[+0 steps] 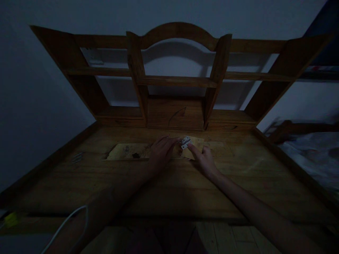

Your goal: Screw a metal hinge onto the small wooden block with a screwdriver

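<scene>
A small metal hinge (186, 142) lies against a pale wooden board (197, 144) above the desk. My right hand (206, 161) grips the board's right part, its thumb reaching to the hinge's lower edge. From the left, my left hand (162, 151) brings its closed fingertips up to the hinge's other side. Whether they pinch something small there is too dark to tell. Under both hands runs a long shallow recess (124, 151) in the desktop, with a dark hole and dirt inside.
Several small metal pieces (77, 157) lie on the left of the wooden desktop (169, 190). A shelf hutch (177, 82) with an arched top stands along the back. A white cable (70, 217) crosses my left forearm. Bedding (314, 155) shows at the right.
</scene>
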`<state>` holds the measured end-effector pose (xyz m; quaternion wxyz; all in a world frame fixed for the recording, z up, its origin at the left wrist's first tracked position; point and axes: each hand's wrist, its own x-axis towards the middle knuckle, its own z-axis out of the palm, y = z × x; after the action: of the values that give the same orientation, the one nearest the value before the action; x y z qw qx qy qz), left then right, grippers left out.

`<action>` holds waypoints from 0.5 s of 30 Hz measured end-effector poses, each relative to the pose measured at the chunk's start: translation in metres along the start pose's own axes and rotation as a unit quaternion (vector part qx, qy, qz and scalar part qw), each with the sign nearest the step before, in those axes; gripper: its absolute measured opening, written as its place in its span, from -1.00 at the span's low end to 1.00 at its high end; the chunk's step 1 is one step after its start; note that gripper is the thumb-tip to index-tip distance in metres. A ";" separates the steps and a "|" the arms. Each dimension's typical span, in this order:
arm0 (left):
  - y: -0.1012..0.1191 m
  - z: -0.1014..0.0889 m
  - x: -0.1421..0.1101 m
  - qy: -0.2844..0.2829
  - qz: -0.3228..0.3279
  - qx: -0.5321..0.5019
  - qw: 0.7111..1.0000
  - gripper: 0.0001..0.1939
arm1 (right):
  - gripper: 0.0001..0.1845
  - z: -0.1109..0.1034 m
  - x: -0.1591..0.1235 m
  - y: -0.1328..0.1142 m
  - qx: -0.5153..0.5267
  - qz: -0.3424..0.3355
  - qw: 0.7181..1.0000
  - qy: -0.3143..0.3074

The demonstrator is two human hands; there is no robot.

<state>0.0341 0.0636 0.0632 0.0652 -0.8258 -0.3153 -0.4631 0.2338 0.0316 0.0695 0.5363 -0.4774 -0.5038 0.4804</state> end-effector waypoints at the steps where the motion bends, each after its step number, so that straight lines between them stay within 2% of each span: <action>1: 0.000 0.000 0.000 0.007 0.006 -0.002 1.000 -0.73 | -0.57 0.000 0.000 0.000 -0.003 0.002 1.000 -0.002; 9: -0.004 0.005 0.000 0.024 0.008 0.005 1.000 -0.78 | -0.54 0.001 0.000 0.008 0.008 0.025 0.999 -0.020; 15: -0.004 0.002 -0.002 0.007 0.029 -0.022 0.999 -0.67 | -0.52 0.003 -0.001 0.006 0.030 0.037 0.999 -0.023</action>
<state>0.0326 0.0670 0.0601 0.0623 -0.8326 -0.2801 -0.4738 0.2305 0.0314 0.0631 0.5202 -0.4681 -0.4838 0.5257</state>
